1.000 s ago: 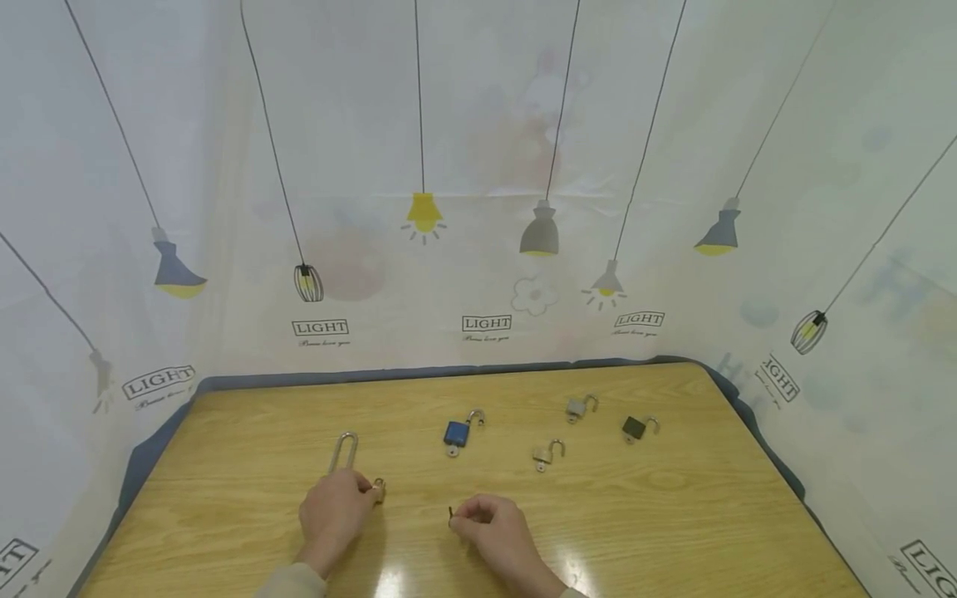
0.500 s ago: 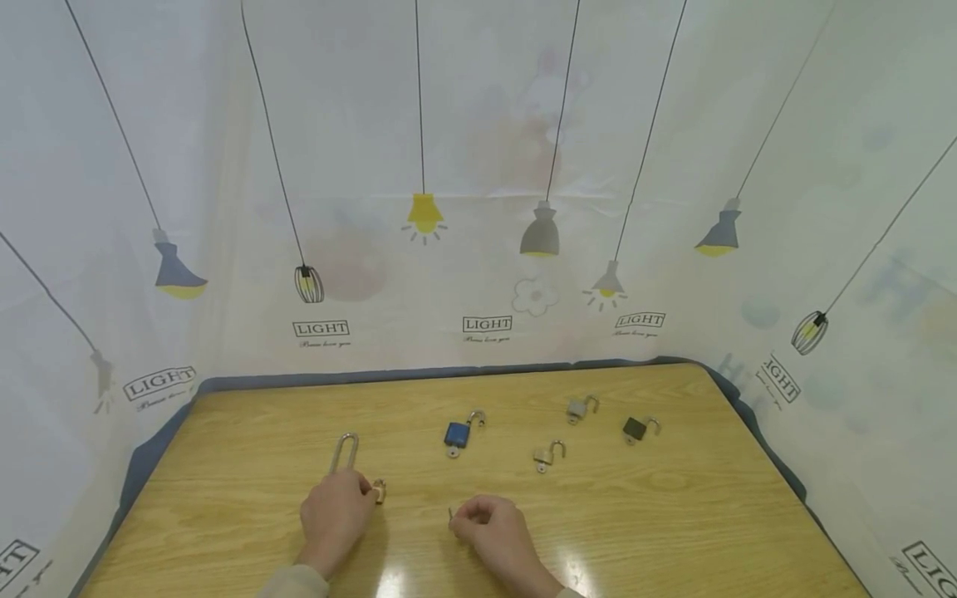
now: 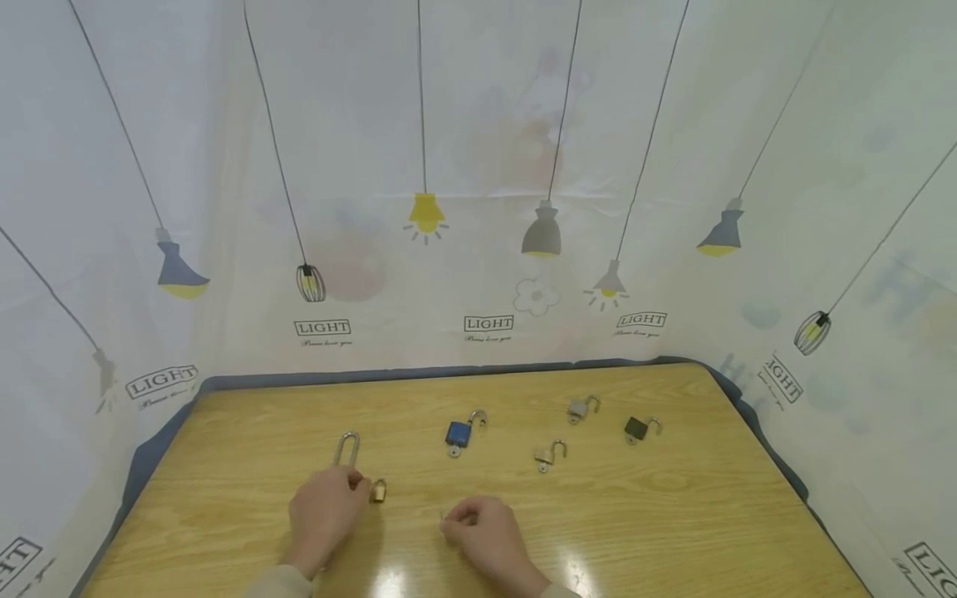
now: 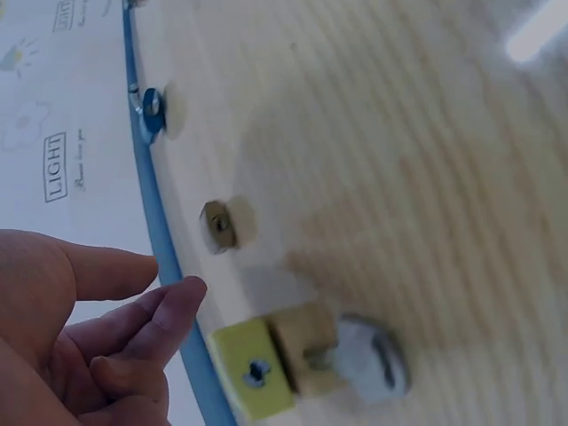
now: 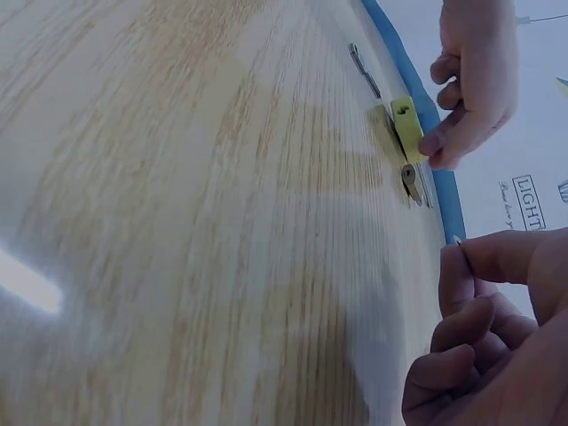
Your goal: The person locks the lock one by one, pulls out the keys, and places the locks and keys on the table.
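a pale sheet (image 3: pixel 359 124) printed with hanging lamps (image 3: pixel 542 236) stands behind a wooden table (image 3: pixel 673 515). over the table, the left hand (image 3: pixel 326 508) is released, its thumb and forefinger close together with nothing between them; the right hand (image 3: pixel 486 531) has its thumb and forefinger pinched on something tiny. the yellow lock (image 4: pixel 232 351) lies by the left hand, which hides its body from the head camera, its long shackle (image 3: pixel 354 447) pointing away. farther off lie the blue lock (image 3: pixel 458 434), then to its right the black lock (image 3: pixel 636 428), grey lock (image 3: pixel 577 409) and pale lock (image 3: pixel 544 456), all with shackles swung open. the brass lock (image 3: pixel 380 492) lies just beside the left fingertips. a key (image 4: pixel 368 359) lies beside the yellow lock. smallest, the right hand's piece (image 5: pixel 459 240) is too thin to identify
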`<action>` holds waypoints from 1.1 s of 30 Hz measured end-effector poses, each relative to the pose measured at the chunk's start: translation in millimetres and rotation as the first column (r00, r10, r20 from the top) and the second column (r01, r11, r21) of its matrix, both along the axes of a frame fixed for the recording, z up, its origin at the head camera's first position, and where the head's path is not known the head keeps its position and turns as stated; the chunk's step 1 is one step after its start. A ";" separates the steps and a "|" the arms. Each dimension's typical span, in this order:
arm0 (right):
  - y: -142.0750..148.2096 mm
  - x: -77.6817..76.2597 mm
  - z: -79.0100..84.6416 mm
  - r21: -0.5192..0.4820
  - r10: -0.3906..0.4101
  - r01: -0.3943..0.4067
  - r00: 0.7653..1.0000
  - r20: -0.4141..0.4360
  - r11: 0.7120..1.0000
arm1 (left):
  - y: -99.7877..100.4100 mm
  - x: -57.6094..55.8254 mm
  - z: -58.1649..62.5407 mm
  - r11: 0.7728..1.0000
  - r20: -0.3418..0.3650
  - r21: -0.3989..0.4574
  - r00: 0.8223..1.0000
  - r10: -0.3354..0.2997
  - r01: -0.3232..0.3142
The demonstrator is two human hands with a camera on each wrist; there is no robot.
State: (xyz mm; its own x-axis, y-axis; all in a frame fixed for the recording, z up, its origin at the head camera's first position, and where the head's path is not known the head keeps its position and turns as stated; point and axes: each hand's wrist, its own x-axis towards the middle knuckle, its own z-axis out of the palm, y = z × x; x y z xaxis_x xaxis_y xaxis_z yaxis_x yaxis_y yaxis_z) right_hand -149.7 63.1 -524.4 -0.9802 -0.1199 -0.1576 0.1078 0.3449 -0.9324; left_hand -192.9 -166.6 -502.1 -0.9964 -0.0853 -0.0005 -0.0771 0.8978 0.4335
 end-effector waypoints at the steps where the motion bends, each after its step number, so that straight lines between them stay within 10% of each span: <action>1: -2.6 -0.3 -0.1 0.010 0.008 -0.008 1.000 -0.004 1.000 | -2.6 0.6 2.5 1.000 -0.015 0.009 1.000 -0.004 0.004; 12: -41.9 -8.5 0.6 0.094 0.122 -0.115 0.990 -0.067 0.989 | -24.2 5.4 20.9 0.996 0.008 0.079 0.999 0.044 -0.044; 33: -90.4 -6.9 -5.3 0.383 0.115 -0.091 0.992 -0.042 0.919 | -35.3 8.4 14.0 0.991 0.047 0.084 0.993 0.104 -0.108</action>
State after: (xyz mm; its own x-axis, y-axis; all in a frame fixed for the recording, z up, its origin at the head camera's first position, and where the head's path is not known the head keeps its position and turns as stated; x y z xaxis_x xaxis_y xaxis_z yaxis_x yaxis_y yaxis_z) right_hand -156.6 -27.3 -529.7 -0.9749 -0.1642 -0.1502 -0.0016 0.6801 -0.7331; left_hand -184.5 -201.9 -488.1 -0.9806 -0.1883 -0.0545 -0.1898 0.8432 0.5029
